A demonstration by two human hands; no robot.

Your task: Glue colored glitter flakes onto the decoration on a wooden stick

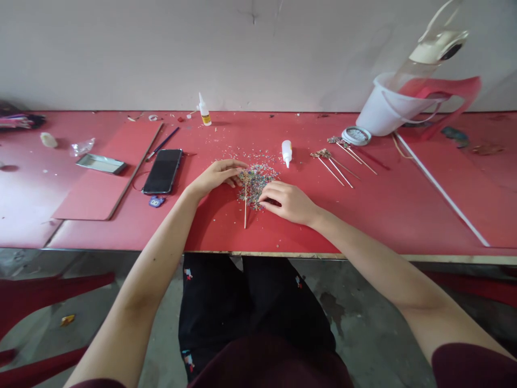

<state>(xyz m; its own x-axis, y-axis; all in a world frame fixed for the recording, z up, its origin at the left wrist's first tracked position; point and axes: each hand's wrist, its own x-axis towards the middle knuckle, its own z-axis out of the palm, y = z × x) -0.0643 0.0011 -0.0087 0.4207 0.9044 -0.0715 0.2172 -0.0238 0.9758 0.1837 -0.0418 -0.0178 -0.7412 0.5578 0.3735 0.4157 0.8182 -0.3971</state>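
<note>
Stick [245, 207] lay in bead pile [258, 177], bare end toward six o'clock, seemingly unfinished. My left hand [220, 175] curved near top, right hand [288, 200] half-curled; couldn't tell pinch. Bead-tipped sticks [323, 154], two o'clock, looked done.

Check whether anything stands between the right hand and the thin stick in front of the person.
Only part of the pile of small multicolored bits lies between the right hand and the thin stick; no larger object shows there. The white bottle lies beyond the right hand, off that line.
</note>
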